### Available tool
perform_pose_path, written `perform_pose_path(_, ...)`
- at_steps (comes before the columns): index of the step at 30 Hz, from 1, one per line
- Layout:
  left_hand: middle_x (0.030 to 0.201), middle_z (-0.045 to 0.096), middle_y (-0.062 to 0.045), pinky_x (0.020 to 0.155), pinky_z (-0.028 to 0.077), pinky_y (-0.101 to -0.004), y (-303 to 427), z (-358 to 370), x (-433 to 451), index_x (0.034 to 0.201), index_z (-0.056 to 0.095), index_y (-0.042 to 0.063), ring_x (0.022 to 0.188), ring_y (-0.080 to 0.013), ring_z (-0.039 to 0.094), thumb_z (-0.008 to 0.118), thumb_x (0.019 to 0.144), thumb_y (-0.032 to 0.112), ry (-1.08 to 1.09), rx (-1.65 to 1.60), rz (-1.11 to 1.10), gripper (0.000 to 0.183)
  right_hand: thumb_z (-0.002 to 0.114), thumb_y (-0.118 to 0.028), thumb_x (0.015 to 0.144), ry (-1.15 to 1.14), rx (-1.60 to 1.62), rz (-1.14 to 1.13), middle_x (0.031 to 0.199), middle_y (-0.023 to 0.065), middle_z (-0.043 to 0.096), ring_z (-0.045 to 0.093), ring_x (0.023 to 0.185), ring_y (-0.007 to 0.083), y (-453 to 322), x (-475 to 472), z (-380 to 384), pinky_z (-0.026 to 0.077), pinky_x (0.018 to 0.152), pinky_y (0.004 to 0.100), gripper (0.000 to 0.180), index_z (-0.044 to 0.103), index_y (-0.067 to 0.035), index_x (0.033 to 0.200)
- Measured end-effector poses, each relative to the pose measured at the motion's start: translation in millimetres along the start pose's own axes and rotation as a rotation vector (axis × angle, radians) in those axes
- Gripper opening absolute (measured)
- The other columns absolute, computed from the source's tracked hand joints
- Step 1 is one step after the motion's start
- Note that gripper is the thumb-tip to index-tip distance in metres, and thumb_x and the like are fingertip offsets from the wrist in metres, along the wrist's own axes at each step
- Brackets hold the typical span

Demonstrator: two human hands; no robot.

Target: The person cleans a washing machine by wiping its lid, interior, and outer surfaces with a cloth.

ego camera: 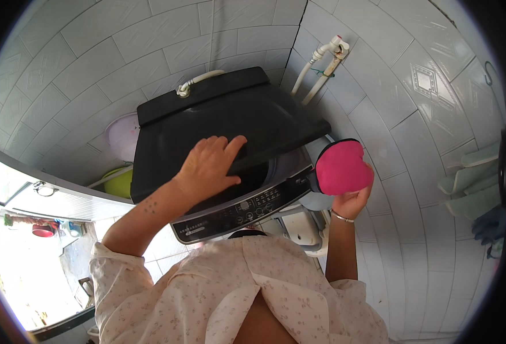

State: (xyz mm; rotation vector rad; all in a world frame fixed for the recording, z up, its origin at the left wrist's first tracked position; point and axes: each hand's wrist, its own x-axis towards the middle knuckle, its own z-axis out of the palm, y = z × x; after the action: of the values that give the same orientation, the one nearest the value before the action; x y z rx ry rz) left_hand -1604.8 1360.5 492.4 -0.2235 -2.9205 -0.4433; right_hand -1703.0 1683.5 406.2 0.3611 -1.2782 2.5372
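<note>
Before me stands a black top-loading washing machine [229, 223], its dark lid [201, 112] raised partway over the tub opening. My left hand [210, 165] is at the lid's lower part, thumb and forefinger spread apart; whether it touches the lid is hard to tell. My right hand [358, 193] grips a bright pink fabric item with dark edging [341, 167], held beside the right end of the control panel. A bangle circles that wrist. Part of the tub's inside shows beneath the lid.
White pipes and a tap [336, 45] run along the tiled wall behind, right of the machine. A lilac basin [124, 137] and a green basin [119, 182] sit at its left. Pale cloths [476, 180] hang far right. A grey and white plastic object [298, 225] stands below the panel.
</note>
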Motion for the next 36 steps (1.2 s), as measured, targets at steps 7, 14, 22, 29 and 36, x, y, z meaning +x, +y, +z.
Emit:
perform_pose_path(7,0.088,0.067,-0.003,0.074,0.051,-0.0371,-29,-62,42,0.098,0.068,0.010,0.084,-0.0242,0.064,0.080,0.074,0.026,0.341,0.275,0.001,0.031,0.043,-0.028,0.101,-0.026,0.176,0.235,0.118,0.0086,0.062,0.060,0.111,0.0199,39,43,27,0.047,0.096,0.0352,0.037,0.056,-0.002,0.124)
perform_pose_path(14,0.083,0.064,-0.003,0.071,0.050,-0.0377,-71,-77,72,0.101,0.068,0.010,0.080,-0.0246,0.063,0.073,0.083,0.034,0.599,0.449,-0.099,0.031,0.042,-0.028,0.102,-0.261,0.203,0.192,0.131,0.0098,0.058,0.057,0.120,0.0238,62,84,57,0.046,0.101,0.0394,0.039,0.052,-0.005,0.132)
perform_pose_path(22,0.084,0.064,-0.004,0.071,0.049,-0.0385,-95,-84,91,0.102,0.066,0.010,0.081,-0.0264,0.063,0.072,0.084,0.034,0.613,0.443,-0.098,0.031,0.042,-0.005,0.091,-0.452,-0.578,-0.669,0.125,0.0121,0.058,0.056,0.114,0.0277,59,186,206,0.040,0.103,0.0369,0.034,0.059,-0.006,0.121)
perform_pose_path(29,0.095,0.066,-0.008,0.080,0.051,-0.0416,-102,-90,90,0.124,0.050,0.008,0.093,-0.0287,0.064,0.081,0.076,0.025,0.697,0.269,-0.133,0.059,0.055,-0.031,0.094,-0.561,-1.210,-1.018,0.067,0.0120,0.064,0.061,0.070,0.0316,104,150,314,0.045,0.069,0.0471,0.033,0.063,-0.008,0.072)
perform_pose_path(36,0.092,0.067,-0.007,0.076,0.050,-0.0398,-132,-106,59,0.104,0.063,0.007,0.088,-0.0283,0.063,0.076,0.079,0.032,0.590,0.490,-0.237,0.037,0.043,-0.044,0.100,-0.832,-1.242,-0.690,0.074,0.0158,0.067,0.064,0.072,0.0379,106,188,329,0.047,0.063,0.0502,0.048,0.063,-0.006,0.076)
